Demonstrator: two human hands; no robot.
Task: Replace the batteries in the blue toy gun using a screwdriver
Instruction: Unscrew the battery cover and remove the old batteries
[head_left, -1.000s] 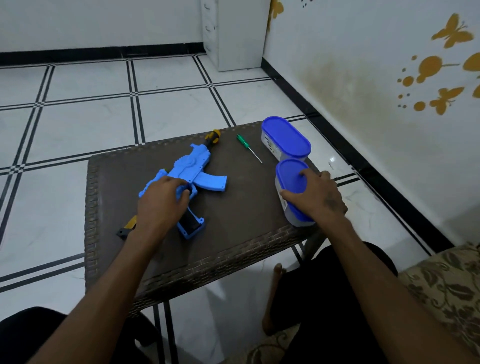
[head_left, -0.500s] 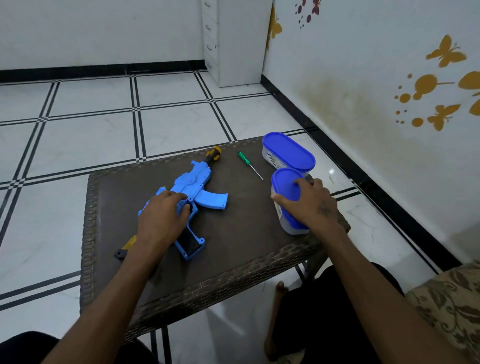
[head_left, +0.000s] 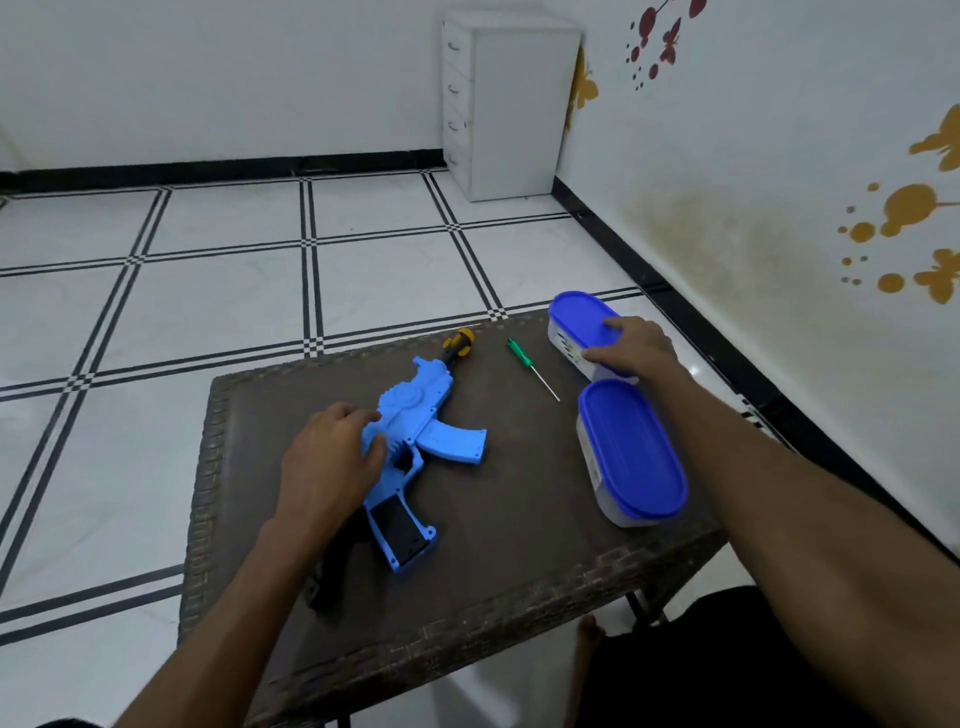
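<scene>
The blue toy gun (head_left: 421, 431) lies flat on the brown woven table (head_left: 509, 519), its orange muzzle tip pointing to the far edge. My left hand (head_left: 332, 462) rests palm-down on the gun's body and presses it to the table. A small green-handled screwdriver (head_left: 530, 366) lies loose to the right of the muzzle. My right hand (head_left: 631, 345) sits on the far blue-lidded container (head_left: 579, 325), with fingers on the lid and thumb at its side. The near blue-lidded container (head_left: 631, 452) stands free by the right edge.
The table is small, with its edges close on all sides. The wall with butterfly stickers runs along the right. A white drawer unit (head_left: 506, 111) stands in the far corner on the tiled floor. My legs are below the table's near edge.
My right hand left the near container and reached forward onto the far one. My left hand stayed on the gun. The view tilted up.
</scene>
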